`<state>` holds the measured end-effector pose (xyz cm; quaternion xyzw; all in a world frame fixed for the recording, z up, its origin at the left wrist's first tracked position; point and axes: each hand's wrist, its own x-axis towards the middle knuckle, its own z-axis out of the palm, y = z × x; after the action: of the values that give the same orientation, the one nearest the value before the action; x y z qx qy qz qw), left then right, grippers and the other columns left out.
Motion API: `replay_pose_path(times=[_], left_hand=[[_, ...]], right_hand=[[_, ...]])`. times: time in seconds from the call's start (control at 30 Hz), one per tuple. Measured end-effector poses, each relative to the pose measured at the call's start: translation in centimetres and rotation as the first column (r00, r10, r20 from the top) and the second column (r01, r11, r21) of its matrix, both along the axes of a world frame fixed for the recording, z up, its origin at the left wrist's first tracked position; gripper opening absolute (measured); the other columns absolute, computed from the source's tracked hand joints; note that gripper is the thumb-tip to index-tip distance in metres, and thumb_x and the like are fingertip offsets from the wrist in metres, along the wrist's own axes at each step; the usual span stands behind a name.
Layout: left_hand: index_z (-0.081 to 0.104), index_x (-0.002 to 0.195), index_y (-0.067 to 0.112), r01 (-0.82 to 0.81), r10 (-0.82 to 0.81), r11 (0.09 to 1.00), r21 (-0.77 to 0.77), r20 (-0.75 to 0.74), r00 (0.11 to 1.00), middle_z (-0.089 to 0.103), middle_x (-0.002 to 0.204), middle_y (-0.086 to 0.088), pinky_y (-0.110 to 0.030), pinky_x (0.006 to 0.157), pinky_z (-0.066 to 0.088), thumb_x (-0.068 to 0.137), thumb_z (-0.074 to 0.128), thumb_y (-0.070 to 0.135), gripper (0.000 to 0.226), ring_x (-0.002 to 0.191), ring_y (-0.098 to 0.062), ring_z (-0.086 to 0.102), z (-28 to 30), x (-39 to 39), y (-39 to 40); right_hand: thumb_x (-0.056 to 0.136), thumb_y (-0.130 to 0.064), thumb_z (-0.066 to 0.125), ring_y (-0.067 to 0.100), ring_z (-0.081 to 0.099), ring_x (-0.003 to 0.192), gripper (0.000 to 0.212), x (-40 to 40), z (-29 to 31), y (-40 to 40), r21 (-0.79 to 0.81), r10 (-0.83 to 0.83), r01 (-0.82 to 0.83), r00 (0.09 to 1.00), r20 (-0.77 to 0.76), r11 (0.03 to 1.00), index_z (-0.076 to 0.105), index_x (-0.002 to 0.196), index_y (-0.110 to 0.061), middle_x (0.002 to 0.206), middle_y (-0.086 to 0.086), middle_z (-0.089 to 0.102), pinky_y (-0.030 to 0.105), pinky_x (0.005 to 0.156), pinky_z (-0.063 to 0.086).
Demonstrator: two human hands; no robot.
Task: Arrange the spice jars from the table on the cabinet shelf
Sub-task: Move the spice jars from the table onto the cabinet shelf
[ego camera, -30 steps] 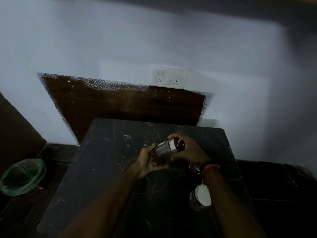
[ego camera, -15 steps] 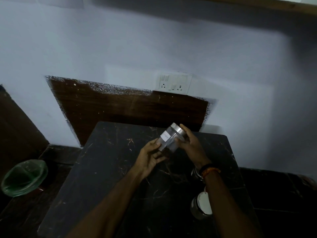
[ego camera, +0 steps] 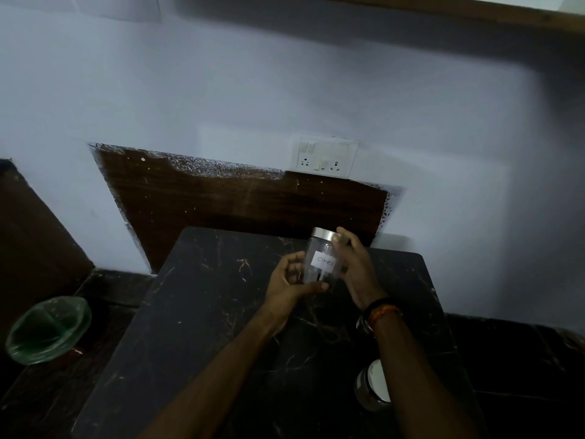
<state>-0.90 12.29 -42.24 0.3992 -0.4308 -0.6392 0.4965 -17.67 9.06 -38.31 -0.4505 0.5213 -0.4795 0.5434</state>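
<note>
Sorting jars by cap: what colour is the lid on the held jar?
Silver metal lid on the clear jar, best seen in the head view.

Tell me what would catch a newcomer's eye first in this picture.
First, the clear jar with a handwritten label and silver lid, gripped upright above the dark marble table by the left hand and right hand. Next, the white switchboard on the wall behind, and the green-lined bin on the floor at left.

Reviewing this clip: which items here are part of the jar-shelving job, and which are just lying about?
Job:
cloves jar, held by left hand and right hand
second jar on the table

Lying about:
green bin
wall switchboard
</note>
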Motion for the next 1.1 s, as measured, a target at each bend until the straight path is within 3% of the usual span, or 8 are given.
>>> replay_pose_path(times=[0.1, 0.33, 0.43, 0.57, 0.9, 1.1], left_hand=[[0.056, 0.128, 0.026, 0.015, -0.013, 1.000, -0.028, 0.054, 0.998, 0.067, 0.123, 0.004, -0.038, 0.088, 0.060, 0.063, 0.091, 0.013, 0.076, 0.110, -0.013, 0.068, 0.7, 0.1, -0.1], [0.056, 0.127, 0.015, 0.083, -0.077, 0.995, -0.052, 0.109, 0.991, 0.067, 0.123, -0.004, -0.041, 0.089, 0.059, 0.069, 0.089, 0.017, 0.067, 0.109, -0.020, 0.069, 2.9, 0.8, -1.1], [0.057, 0.123, 0.006, 0.133, -0.130, 0.990, -0.040, 0.065, 0.989, 0.070, 0.119, -0.010, -0.045, 0.091, 0.057, 0.076, 0.082, 0.032, 0.059, 0.109, -0.028, 0.069, 3.9, 1.3, -1.7], [0.059, 0.109, 0.002, 0.151, -0.140, 0.987, -0.049, 0.173, 0.975, 0.069, 0.110, -0.010, -0.029, 0.074, 0.058, 0.081, 0.070, 0.056, 0.061, 0.094, -0.018, 0.072, 5.8, 1.6, -3.3], [0.065, 0.116, 0.007, 0.314, -0.257, 0.945, -0.092, 0.382, 0.888, 0.072, 0.108, -0.009, -0.022, 0.065, 0.057, 0.082, 0.077, 0.042, 0.050, 0.087, -0.014, 0.074, 11.3, 1.7, -7.6], [0.068, 0.115, 0.006, 0.367, -0.278, 0.916, -0.163, 0.403, 0.872, 0.072, 0.114, -0.010, -0.035, 0.076, 0.061, 0.074, 0.081, 0.038, 0.054, 0.103, -0.023, 0.072, 15.9, 0.8, -9.2]], right_hand=[[0.088, -0.051, 0.061, 0.020, 0.063, 0.113, 0.063, -0.1, 0.2, -0.2, -0.007, -0.003, 0.003, 1.000, 0.008, 1.000, 0.043, 0.144, -0.029, 0.135, 0.001, 0.054, 0.036, 0.082, 0.058], [0.085, -0.050, 0.064, 0.025, 0.065, 0.114, 0.065, 0.0, 1.2, -0.4, -0.035, -0.018, 0.021, 0.997, 0.071, 0.999, 0.048, 0.142, -0.023, 0.133, 0.007, 0.059, 0.048, 0.094, 0.056], [0.085, -0.049, 0.064, 0.025, 0.067, 0.112, 0.064, -0.3, 1.7, -0.4, -0.045, -0.012, 0.017, 0.996, 0.093, 0.999, 0.049, 0.140, -0.021, 0.131, 0.007, 0.062, 0.049, 0.095, 0.055], [0.088, -0.044, 0.064, 0.025, 0.066, 0.114, 0.056, -0.5, 2.1, -0.3, -0.065, 0.000, 0.006, 0.996, 0.094, 0.998, 0.052, 0.138, -0.022, 0.132, 0.008, 0.060, 0.046, 0.095, 0.055], [0.089, -0.044, 0.060, 0.019, 0.062, 0.118, 0.053, -0.4, 5.0, 0.0, -0.158, 0.039, -0.032, 0.998, 0.041, 0.987, 0.051, 0.138, -0.028, 0.135, 0.000, 0.058, 0.049, 0.100, 0.052], [0.091, -0.050, 0.059, 0.011, 0.060, 0.122, 0.058, -1.2, 8.7, -1.0, -0.258, 0.051, -0.055, 0.998, -0.022, 0.964, 0.047, 0.144, -0.029, 0.139, -0.005, 0.057, 0.042, 0.100, 0.052]])
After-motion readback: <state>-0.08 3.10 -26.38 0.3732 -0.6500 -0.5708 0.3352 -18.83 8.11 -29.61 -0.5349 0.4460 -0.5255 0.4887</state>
